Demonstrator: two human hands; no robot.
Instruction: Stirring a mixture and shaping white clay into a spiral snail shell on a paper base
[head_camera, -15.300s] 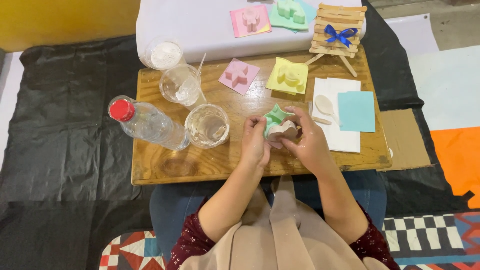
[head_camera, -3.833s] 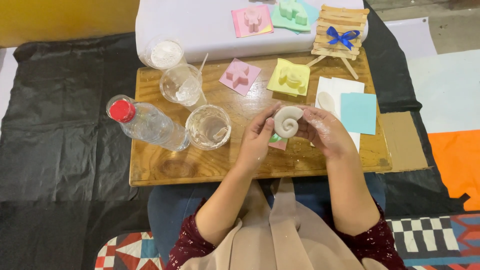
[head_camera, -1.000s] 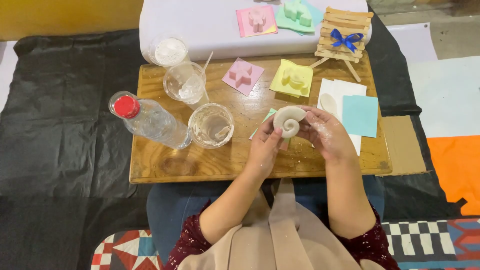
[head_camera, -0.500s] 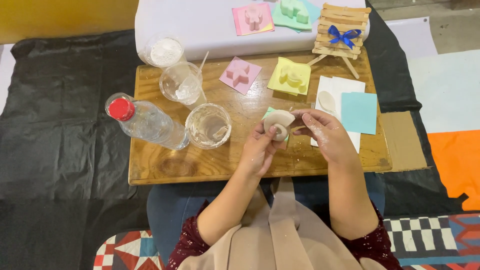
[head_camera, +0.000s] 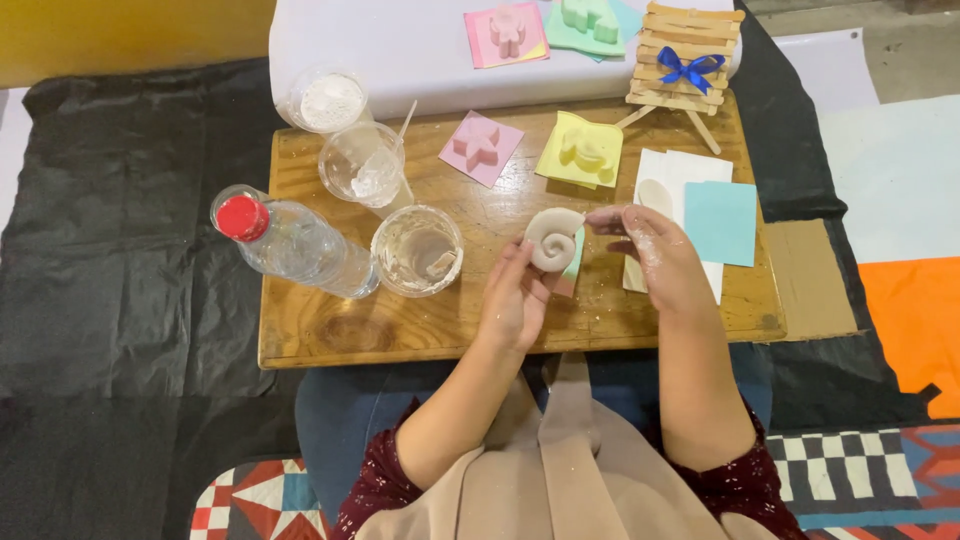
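Bare board (head_camera: 420, 330) before hands, cups (head_camera: 416, 250) and bottle (head_camera: 295, 243) crowd left

white spiral shell cast (head_camera: 553, 238) | held upright | above wooden board (head_camera: 330, 330)

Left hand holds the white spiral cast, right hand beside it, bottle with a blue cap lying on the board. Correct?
Not quite: the bottle has a red cap, not blue, as the head view shows. The rest stands: the left hand holds the white spiral cast, the right hand is beside it, and the bottle lies on the board.
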